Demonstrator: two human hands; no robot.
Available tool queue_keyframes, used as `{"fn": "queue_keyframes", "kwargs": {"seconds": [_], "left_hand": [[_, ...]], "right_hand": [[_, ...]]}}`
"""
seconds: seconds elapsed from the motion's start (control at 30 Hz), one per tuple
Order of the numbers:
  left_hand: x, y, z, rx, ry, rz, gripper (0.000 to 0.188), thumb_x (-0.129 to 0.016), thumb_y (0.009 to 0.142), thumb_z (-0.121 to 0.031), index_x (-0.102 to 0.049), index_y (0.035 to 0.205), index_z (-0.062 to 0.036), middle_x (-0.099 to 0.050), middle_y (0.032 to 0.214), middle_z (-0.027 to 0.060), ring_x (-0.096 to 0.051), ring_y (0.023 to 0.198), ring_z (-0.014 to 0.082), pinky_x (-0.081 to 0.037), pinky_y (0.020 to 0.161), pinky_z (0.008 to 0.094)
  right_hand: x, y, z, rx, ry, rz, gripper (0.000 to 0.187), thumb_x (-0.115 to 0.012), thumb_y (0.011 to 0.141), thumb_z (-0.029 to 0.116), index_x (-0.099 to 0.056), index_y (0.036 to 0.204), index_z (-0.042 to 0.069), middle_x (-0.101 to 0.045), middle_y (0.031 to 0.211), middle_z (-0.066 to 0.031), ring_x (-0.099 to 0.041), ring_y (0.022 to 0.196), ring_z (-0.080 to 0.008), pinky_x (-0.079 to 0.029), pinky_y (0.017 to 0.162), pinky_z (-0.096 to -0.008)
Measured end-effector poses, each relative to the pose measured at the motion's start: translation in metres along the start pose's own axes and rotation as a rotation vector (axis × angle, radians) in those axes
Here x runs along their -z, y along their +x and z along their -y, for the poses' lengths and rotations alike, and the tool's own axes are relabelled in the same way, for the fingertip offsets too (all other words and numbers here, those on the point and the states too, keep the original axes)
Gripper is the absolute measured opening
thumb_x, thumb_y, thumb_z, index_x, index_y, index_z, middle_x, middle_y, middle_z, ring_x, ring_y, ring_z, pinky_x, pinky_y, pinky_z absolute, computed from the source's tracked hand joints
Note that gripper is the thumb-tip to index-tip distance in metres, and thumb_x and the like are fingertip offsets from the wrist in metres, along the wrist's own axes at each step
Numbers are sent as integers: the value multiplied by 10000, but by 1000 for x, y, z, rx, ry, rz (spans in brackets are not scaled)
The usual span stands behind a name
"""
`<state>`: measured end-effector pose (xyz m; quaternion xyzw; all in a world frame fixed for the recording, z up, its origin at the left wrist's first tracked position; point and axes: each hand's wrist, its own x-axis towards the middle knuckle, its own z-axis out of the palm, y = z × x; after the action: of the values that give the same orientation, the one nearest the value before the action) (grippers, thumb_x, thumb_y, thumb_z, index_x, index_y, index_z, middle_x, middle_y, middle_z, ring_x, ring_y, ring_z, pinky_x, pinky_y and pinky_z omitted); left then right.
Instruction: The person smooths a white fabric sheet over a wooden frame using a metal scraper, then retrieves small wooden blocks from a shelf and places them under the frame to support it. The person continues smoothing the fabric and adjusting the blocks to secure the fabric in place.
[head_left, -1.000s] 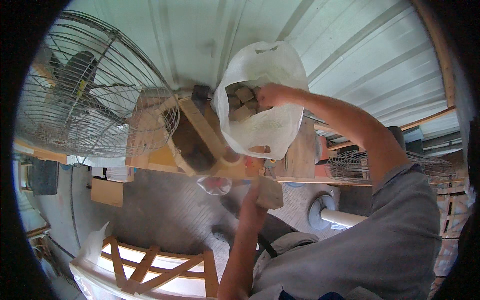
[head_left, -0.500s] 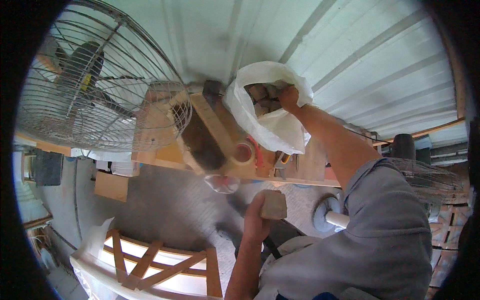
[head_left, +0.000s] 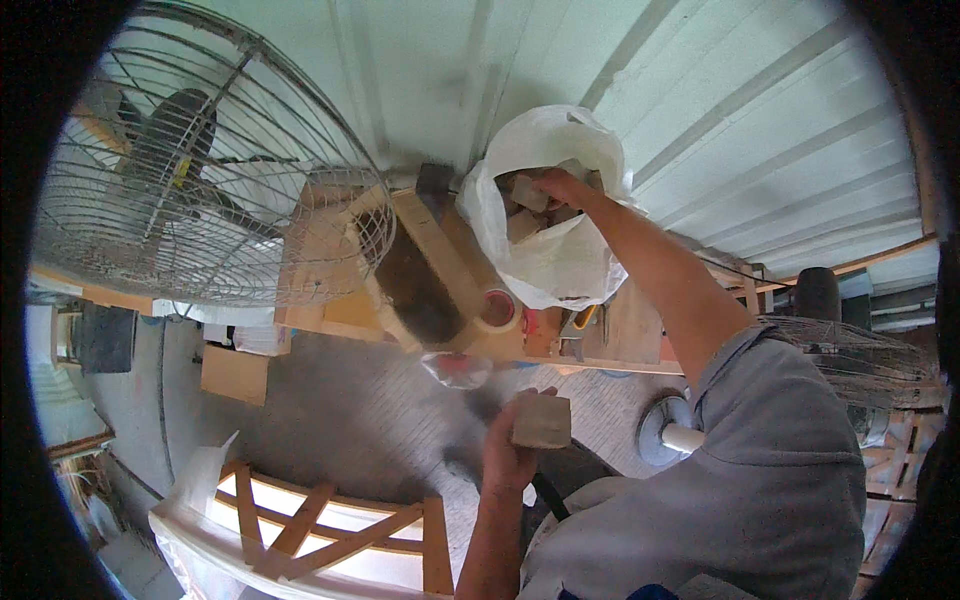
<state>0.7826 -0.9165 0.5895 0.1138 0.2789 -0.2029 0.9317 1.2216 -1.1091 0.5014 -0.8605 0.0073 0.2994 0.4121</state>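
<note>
Block, pale, squarish wood: clasped in your left hand, low and near your body. White plastic bag of similar blocks lies up and ahead; your right hand reaches into its mouth, grip hidden, cannot tell.

Pale corrugated metal wall, daylight on it. Big wire-caged fan at the left, second fan lying at the right. Wooden workbench against the wall. Grey concrete floor; wooden frame at the lower left.
</note>
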Motion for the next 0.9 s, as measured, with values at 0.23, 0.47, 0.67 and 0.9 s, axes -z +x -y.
{"fn": "queue_keyframes", "kwargs": {"seconds": [0.23,0.47,0.67,0.9], "left_hand": [[44,-18,15,-99,43,68,532,-508,941,-451,-510,1264,-27,-574,1244,167,-587,1100,310,-494,913,457],[86,-7,49,-182,23,-184,354,-604,892,-281,-606,1159,-50,-622,1097,84,-603,1003,223,-477,886,402],[101,-36,45,-177,217,-318,399,-596,896,-301,-590,1197,-39,-575,1208,115,-552,1085,250,-440,935,403],[153,-30,83,-443,674,-382,377,-548,918,-239,-554,1245,-52,-557,1248,134,-531,1147,281,-429,984,402]], "right_hand": [[24,-35,-9,373,-392,3,466,-687,833,227,-564,1250,60,-622,1147,-66,-609,1015,-189,-540,826,-332],[2,14,11,497,-645,122,507,-714,772,221,-570,1227,53,-622,1136,-80,-608,1016,-205,-533,835,-339],[4,28,6,450,-766,164,542,-737,719,216,-574,1208,47,-622,1125,-93,-606,1017,-219,-527,844,-345],[2,19,18,455,-836,233,584,-764,658,210,-580,1185,40,-622,1114,-107,-604,1019,-236,-520,854,-351]]}}
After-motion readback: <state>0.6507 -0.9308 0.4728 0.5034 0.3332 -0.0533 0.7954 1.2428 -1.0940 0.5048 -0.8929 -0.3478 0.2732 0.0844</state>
